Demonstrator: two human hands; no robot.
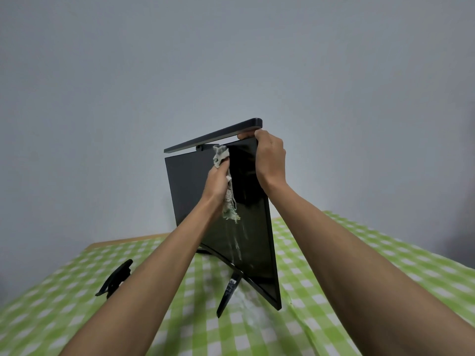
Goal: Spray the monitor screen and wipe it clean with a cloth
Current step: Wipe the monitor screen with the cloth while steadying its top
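Observation:
A black monitor (252,227) stands on the table with its dark screen turned toward me; wet streaks run down the lower part of the screen. A black light bar (213,136) sits along its top edge. My left hand (218,183) presses a pale, frayed cloth (228,199) against the upper middle of the screen; part of the cloth sticks out above my fingers and part hangs below. My right hand (270,158) grips the monitor's top right corner. No spray bottle is in view.
The table wears a green and white checked cloth (321,253), damp below the monitor. The monitor's black stand leg (228,291) juts toward me. A small black stand-like object (115,278) rests at the left. A plain grey wall rises behind.

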